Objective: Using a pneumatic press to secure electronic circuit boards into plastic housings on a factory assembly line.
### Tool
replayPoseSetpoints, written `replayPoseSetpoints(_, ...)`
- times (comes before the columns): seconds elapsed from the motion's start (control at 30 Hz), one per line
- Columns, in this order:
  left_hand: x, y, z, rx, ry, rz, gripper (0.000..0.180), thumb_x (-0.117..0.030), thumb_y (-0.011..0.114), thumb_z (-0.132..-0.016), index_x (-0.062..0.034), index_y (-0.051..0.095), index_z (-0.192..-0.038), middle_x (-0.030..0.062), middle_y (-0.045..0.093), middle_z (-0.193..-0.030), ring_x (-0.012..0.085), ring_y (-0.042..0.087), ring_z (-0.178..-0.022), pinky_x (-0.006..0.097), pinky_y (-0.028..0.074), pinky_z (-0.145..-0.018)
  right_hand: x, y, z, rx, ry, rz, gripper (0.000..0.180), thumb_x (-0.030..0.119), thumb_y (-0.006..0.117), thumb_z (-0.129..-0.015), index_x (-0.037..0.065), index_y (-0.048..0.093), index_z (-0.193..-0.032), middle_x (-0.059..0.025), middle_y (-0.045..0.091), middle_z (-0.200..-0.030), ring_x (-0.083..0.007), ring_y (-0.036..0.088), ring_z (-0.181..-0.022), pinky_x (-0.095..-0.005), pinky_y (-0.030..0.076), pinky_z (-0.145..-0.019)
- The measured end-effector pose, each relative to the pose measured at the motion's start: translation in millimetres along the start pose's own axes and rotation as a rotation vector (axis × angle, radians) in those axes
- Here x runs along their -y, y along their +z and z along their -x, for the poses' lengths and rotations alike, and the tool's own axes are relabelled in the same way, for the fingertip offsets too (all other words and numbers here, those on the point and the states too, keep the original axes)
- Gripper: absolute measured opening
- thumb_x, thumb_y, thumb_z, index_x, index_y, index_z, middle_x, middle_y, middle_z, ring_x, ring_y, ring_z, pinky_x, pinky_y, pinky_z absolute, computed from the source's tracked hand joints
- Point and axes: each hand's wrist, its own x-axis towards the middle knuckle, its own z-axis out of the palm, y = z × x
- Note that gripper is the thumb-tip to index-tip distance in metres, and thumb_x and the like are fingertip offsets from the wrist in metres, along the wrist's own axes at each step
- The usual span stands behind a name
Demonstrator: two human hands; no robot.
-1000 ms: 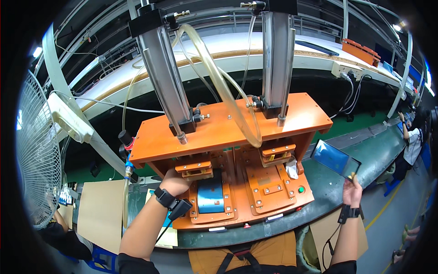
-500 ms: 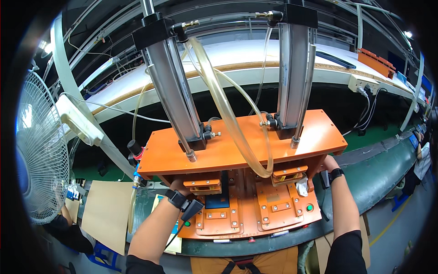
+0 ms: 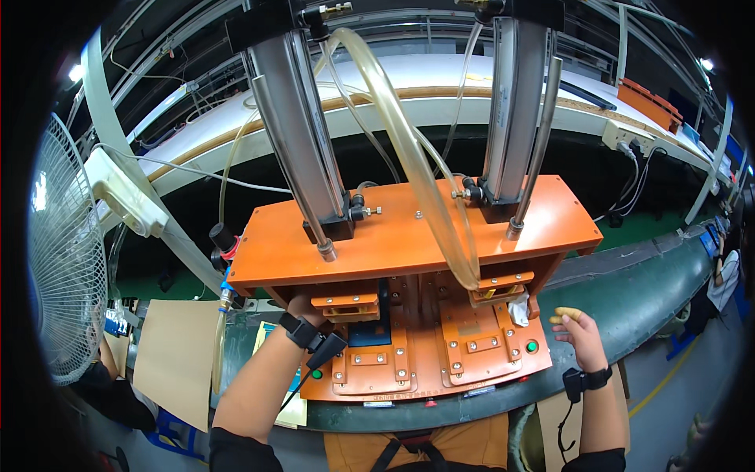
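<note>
An orange two-station pneumatic press (image 3: 409, 228) stands in front of me, with two metal cylinders on its top plate. My left hand (image 3: 305, 309) reaches under that plate beside the left pressing block (image 3: 346, 305); its fingers are hidden. A dark blue flat piece (image 3: 370, 332) lies on the left fixture, close to this hand. To the right of the press, my right hand (image 3: 580, 334) is in the air, open and holding nothing, with yellowish coverings on some fingers. The right fixture (image 3: 478, 344) lies below the right pressing block (image 3: 503, 288). Both wrists carry black strapped devices.
A crumpled white tissue (image 3: 519, 311) sits by the right fixture, above a green button (image 3: 532, 346). A clear hose (image 3: 401, 134) loops over the press. At left are a fan (image 3: 67, 252) and a cardboard sheet (image 3: 177, 362). A green-topped bench (image 3: 645, 291) extends right.
My right hand has come out from beside the press's right side toward me, its fingers now visible. My left hand stays under the top plate. The view has shifted slightly.
</note>
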Motion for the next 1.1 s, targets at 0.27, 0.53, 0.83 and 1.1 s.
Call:
replayPoseSetpoints(0.27,-38,-9,6,0.081,0.058,-0.169,0.042,-0.027,0.065,-0.093,-0.0133,0.059,-0.131,0.0082,0.064,-0.128,0.028,0.059,-0.119,0.037,0.047,-0.103,-18,51,52,-0.023,-0.221,-0.101,0.042,0.014,0.051,-0.1,-0.001,0.047,-0.139,-0.0115,0.058,-0.133,-0.0185,0.054,-0.122,-0.0309,0.041,-0.103)
replayPoseSetpoints(0.53,-67,-23,33,0.146,0.082,-0.361,0.042,-0.025,0.066,-0.092,-0.013,0.059,-0.132,0.0067,0.065,-0.127,0.0273,0.06,-0.119,0.037,0.047,-0.102,-29,90,64,-0.165,-0.33,-0.192,0.043,0.017,0.044,-0.103,-0.005,0.044,-0.141,-0.0118,0.053,-0.137,-0.0177,0.049,-0.126,-0.0317,0.035,-0.11)
replayPoseSetpoints(0.83,-71,-15,162,-0.39,0.327,0.004,0.033,-0.005,0.066,-0.085,-0.0018,0.061,-0.118,0.0189,0.061,-0.121,0.035,0.058,-0.115,0.041,0.043,-0.102,-51,91,53,-0.131,-0.312,-0.354,0.049,0.015,0.037,-0.099,-0.006,0.037,-0.144,-0.0168,0.05,-0.14,-0.023,0.05,-0.128,-0.0358,0.036,-0.11)
replayPoseSetpoints(1.1,-14,57,196,-0.623,0.027,0.425,0.045,-0.005,0.059,-0.091,0.0018,0.049,-0.134,0.0168,0.038,-0.149,0.0262,0.04,-0.135,0.039,0.034,-0.11,-53,98,49,-0.125,-0.398,-0.428,0.052,0.021,0.041,-0.097,-0.007,0.039,-0.141,-0.0177,0.051,-0.139,-0.0243,0.05,-0.129,-0.0364,0.036,-0.111)
